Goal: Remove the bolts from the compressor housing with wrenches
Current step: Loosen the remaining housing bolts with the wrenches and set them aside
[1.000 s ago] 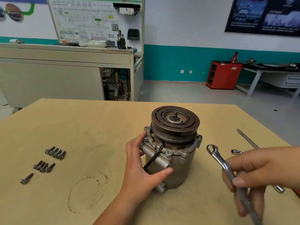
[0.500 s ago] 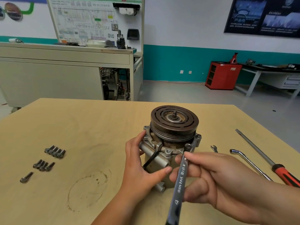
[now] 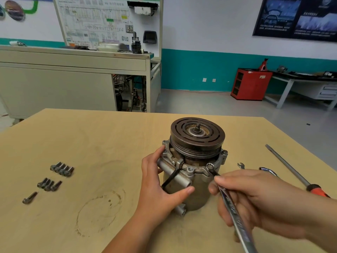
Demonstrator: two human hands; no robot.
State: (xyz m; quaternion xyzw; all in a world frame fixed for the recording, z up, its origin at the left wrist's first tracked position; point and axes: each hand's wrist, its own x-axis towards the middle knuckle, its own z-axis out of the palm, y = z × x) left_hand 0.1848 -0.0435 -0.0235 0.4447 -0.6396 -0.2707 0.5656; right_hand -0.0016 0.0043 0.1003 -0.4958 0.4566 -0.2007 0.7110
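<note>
Brace compressor housing [image 3: 199, 192] with left hand [image 3: 158, 187] wrapped round it; with right hand [image 3: 259, 201] clenched on ring wrench [image 3: 237, 221], seat ring fully over flange bolt [image 3: 210, 166], then pull steadily.

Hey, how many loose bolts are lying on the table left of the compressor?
9. A far row of four, a nearer row of four and a single bolt nearest the person, all on the table. Any behind the compressor would be hidden.
</note>
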